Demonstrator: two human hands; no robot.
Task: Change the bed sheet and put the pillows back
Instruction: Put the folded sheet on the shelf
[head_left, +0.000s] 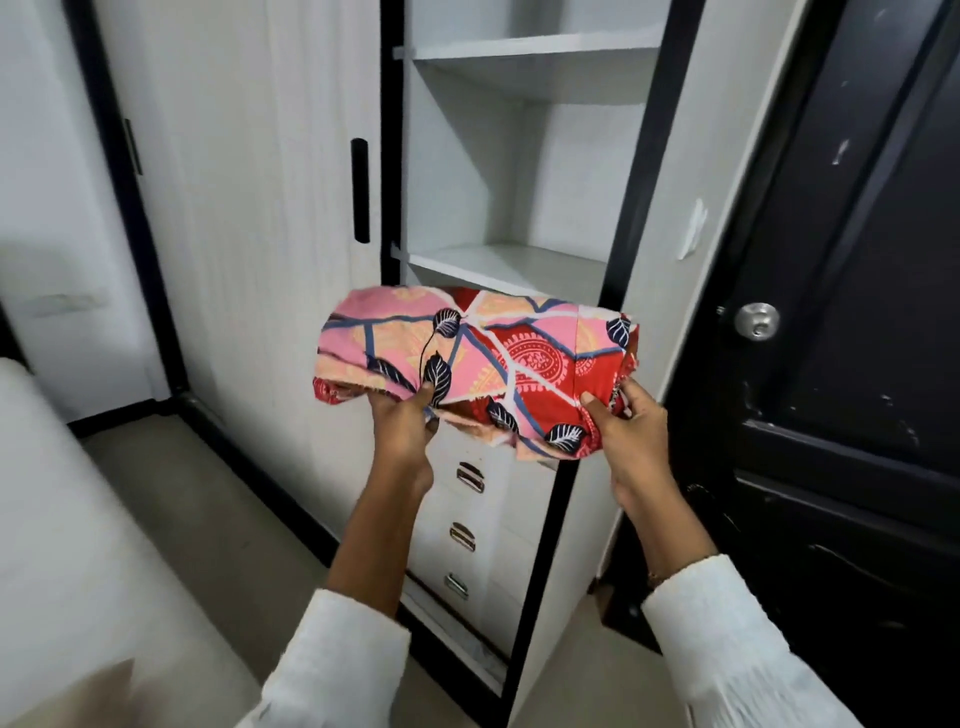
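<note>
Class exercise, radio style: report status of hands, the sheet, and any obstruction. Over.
Left hand and right hand both grip folded patterned sheet. Sheet held before open wardrobe shelf. Nothing blocking.

- Folded patterned bed sheet (478, 364): one.
- Hands: two, left hand (402, 431) and right hand (631, 431).
- Wardrobe shelves: two, upper shelf (530, 49) and lower shelf (504, 267).
- Drawer handles: three, top handle (470, 477), middle handle (462, 536), bottom handle (456, 586).
- Round door knob (757, 321): one.

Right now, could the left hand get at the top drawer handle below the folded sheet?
Probably not: the left hand grips the folded sheet, though the top drawer handle sits unobstructed just below it.
</note>
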